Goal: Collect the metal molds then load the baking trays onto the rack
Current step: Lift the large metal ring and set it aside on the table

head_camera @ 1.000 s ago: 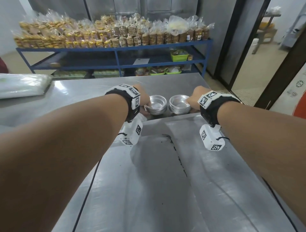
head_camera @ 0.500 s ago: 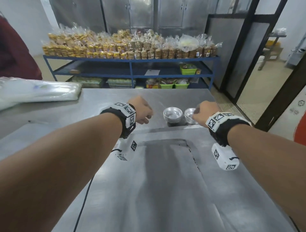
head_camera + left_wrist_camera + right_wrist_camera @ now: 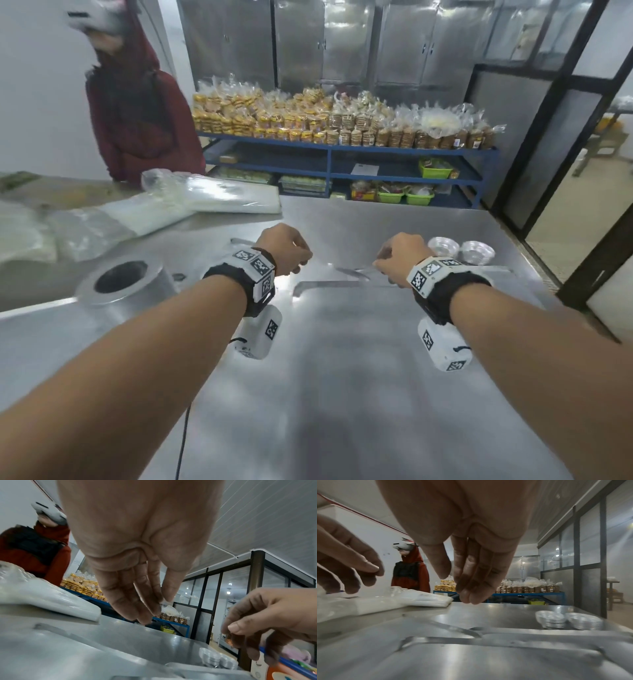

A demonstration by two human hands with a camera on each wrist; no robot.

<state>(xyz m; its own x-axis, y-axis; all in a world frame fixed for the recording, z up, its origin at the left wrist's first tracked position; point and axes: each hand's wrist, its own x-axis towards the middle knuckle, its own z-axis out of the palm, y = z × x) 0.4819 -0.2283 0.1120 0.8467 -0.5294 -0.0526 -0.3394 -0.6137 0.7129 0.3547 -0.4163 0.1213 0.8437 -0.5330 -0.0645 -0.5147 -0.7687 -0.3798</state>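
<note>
Both hands have let go of the molds: the left hand point(image 3: 287, 247) and right hand point(image 3: 400, 257) now hover mid-frame, fingers loosely hanging, holding nothing. The two mold stacks point(image 3: 460, 251) sit right of centre on the table point(image 3: 342, 219), just beyond the baking tray point(image 3: 342, 359). Collecting looks finished, tray lifting next.

bakery | bagged cookies point(image 3: 342, 118) (on shelving) | steel table point(image 3: 342, 394)

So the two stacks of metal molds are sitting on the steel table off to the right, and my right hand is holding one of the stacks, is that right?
Not quite. The two stacks of metal molds do sit on the steel table off to the right, but the right hand holds neither. The right wrist view shows its fingers hanging loose and empty, with both stacks standing apart from them.
</note>
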